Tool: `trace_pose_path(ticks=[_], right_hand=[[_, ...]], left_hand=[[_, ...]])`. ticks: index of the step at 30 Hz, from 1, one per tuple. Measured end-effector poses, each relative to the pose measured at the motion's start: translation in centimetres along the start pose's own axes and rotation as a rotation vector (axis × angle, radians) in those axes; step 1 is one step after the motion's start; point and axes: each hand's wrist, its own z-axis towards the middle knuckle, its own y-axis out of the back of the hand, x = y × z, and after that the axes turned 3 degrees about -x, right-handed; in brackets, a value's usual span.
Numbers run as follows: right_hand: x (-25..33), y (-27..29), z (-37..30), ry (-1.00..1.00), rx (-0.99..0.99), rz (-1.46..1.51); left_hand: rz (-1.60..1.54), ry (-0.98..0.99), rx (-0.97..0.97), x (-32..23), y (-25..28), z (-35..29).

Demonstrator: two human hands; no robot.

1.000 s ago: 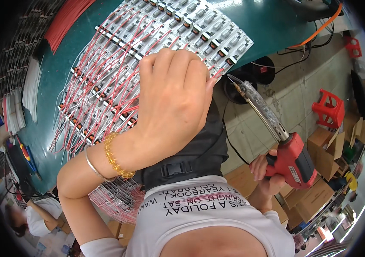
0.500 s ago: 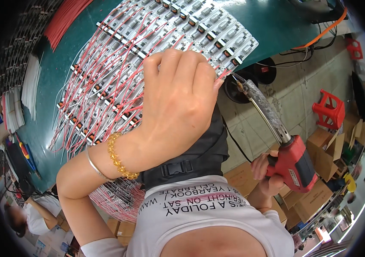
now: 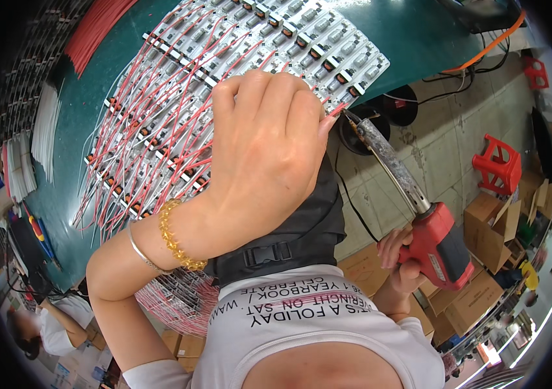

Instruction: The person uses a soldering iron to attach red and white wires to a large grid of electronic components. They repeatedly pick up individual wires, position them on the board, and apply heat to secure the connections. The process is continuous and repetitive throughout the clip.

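A wide panel of small silvery circuit modules [image 3: 363, 55] lies on the green tabletop, with many red and white wires soldered along its rows. Over its near right part, my left hand [image 3: 266, 146] is curled with fingers and thumb pinched on a red wire [image 3: 336, 109]. That wire's end sits by the panel's right corner. My right hand [image 3: 400, 258] is wrapped around the handle of a red and black soldering gun [image 3: 441, 243]. Its tip meets the wire end at the panel's corner, just beside my left thumb. My left hand hides the modules beneath it.
Bundles of red wires [image 3: 97, 32] and white wires [image 3: 47, 129] lie on the table's left side. Screwdriver-like tools [image 3: 42, 236] are at the left edge. Red stools [image 3: 497, 164] and cardboard boxes [image 3: 477, 301] stand right. Another person [image 3: 62, 324] sits lower left.
The soldering gun has moved slightly left and up, bringing its tip closer to my left thumb and the wire end. My left hand has shifted slightly left, still pinching the red wire.
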Motion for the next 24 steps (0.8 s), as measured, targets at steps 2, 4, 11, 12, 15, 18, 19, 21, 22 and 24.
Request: trace_pose_path(ticks=[2,4,11,12,15,18,19,21,22,24], right_hand=[[-0.2,0.1,-0.2,0.013,-0.004,-0.049],[0.0,0.0,-0.2,0.001,-0.022,-0.025],[0.0,0.4,-0.3,-0.007,-0.048,0.089],[0.0,0.3,-0.1,-0.001,-0.040,0.095],[-0.1,-0.1,0.4,0.024,-0.057,0.133],[-0.4,-0.1,1.2,0.066,-0.073,0.189],[-0.6,-0.2,1.5,0.086,-0.079,0.211],[-0.7,-0.2,1.8,0.089,-0.109,0.218],[-0.8,-0.3,2.0,0.099,-0.112,0.228],[-0.8,-0.3,2.8,0.126,-0.069,0.306]], left_hand=[[-0.002,0.001,0.001,0.0,0.0,0.0],[-0.002,0.006,0.004,0.0,0.0,0.0],[0.005,0.003,0.001,0.0,0.1,0.0],[0.004,0.005,-0.002,0.0,0.1,-0.1],[-0.011,0.012,0.007,-0.2,0.2,0.0],[-0.036,-0.009,-0.046,-0.1,1.6,0.6],[-0.033,-0.021,-0.078,0.0,3.3,1.2],[-0.013,0.012,-0.141,1.4,5.9,2.3],[0.003,0.050,-0.171,2.4,7.0,2.8],[0.139,0.229,-0.218,7.2,9.2,4.8]])
